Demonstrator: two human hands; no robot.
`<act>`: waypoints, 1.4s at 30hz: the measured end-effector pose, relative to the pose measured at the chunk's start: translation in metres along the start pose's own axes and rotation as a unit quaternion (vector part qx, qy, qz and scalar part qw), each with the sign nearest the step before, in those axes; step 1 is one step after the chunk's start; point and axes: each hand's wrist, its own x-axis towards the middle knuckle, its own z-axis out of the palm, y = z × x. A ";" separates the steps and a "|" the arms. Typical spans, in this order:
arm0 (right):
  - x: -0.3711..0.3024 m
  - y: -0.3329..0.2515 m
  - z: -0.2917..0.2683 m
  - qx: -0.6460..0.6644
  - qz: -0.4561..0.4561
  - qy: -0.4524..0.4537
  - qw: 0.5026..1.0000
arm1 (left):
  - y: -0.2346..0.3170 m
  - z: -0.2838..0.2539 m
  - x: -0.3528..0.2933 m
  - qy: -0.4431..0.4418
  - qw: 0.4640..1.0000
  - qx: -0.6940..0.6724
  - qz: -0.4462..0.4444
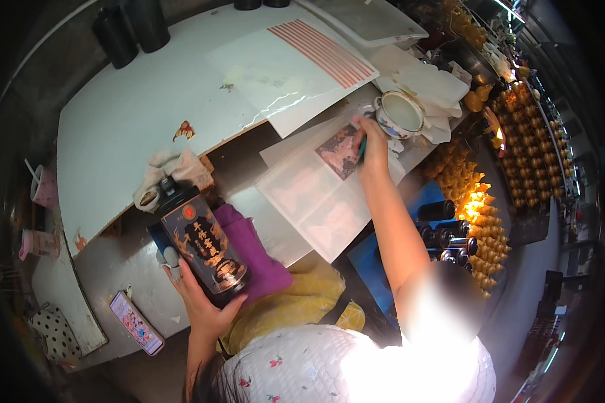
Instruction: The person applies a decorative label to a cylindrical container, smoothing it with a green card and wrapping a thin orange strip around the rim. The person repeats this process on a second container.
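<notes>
A black bottle [205, 245] with copper-gold decoration and a small red round mark lies tilted at the left. My left hand [198, 295] grips it round its base, and its neck end is by a crumpled whitish cloth [175, 176]. Grey-white coverings show on fingers of this hand. My right hand [372, 144] is over a dark, pinkish decal [341, 152] on a pale translucent sheet [309, 195]. Its fingers are curled and slightly blurred, with a thin dark green object [362, 150] showing at them; its kind cannot be made out.
A white bowl [401, 112] stands just beyond my right hand. Purple cloth [249, 248] lies beside the bottle. A large whitish board [161, 101] holds a red-striped sheet [323, 54]. A phone [136, 322] lies at lower left; several dark bottles [444, 235] and golden pieces [528, 148] are at right.
</notes>
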 end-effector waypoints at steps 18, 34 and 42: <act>-0.004 -0.014 0.033 -0.069 -0.356 0.011 0.932 | -0.002 0.010 0.020 0.024 0.998 -0.049 0.024; -0.169 -0.128 0.167 -0.102 -0.330 -0.540 0.768 | 0.083 -0.093 0.146 -0.074 0.955 -0.212 0.194; -0.131 -0.065 0.130 -0.099 -0.080 -0.353 0.927 | 0.023 -0.072 0.111 0.054 0.911 -0.408 -0.026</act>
